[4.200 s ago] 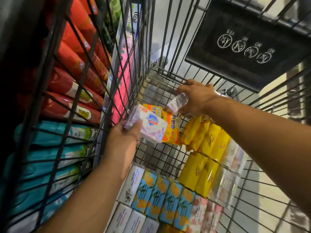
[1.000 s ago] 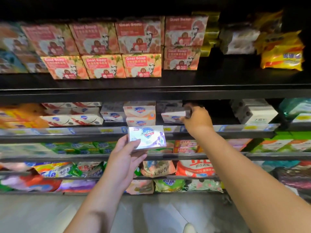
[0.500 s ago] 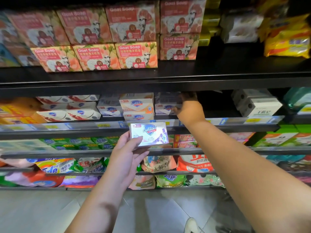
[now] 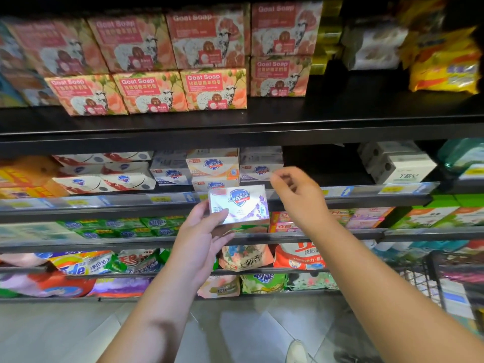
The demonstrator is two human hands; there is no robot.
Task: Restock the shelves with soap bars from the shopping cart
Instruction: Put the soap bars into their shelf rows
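Head view: the left hand (image 4: 201, 231) grips a white cardboard Safeguard soap box with lavender print (image 4: 238, 206) by its left end. The box's long axis runs left-right, parallel to the black shelf's price rail (image 4: 366, 191). The matching stacked lavender boxes (image 4: 260, 163) sit just above and beyond it. The right hand (image 4: 296, 189), loosely curled and empty, hangs nearer that stack. Judgement: the next move is a short push up and far.

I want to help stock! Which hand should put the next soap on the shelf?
Probably left: the left hand grips the Safeguard soap box near the matching boxes; the right hand holds nothing.
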